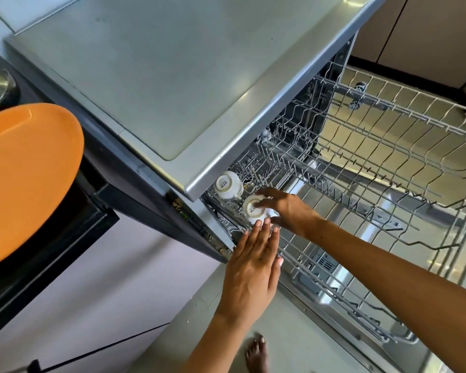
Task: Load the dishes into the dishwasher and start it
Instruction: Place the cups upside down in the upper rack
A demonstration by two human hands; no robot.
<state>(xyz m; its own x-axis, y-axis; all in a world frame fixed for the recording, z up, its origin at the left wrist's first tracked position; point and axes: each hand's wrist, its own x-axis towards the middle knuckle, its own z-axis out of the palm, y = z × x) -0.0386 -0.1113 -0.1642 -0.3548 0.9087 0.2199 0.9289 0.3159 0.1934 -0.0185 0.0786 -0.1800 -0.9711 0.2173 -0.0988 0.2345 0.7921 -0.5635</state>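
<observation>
White glazed ceramic, small and round: the upturned cup sits base-up in the near left corner of the pulled-out grey wire upper rack, just beside a second white cup of the same make, also inverted, further in under the steel lip of the dishwasher. My right hand is curled over the cup, fingers on its base ring and thumb low at its side, so that grip pinches it. My left hand is spread flat, fingertips straight and just touching the cup's near wall to steady it.

I judge this cup light and stiff but brittle; the glaze will be slick, more so if wet, and a knock against the wire tines or its neighbour could chip it. The foot ring and the wall give the surest hold. Its handle I cannot see from here.

An orange oval plate waits on the dark tabletop at left, not yet loaded.
</observation>
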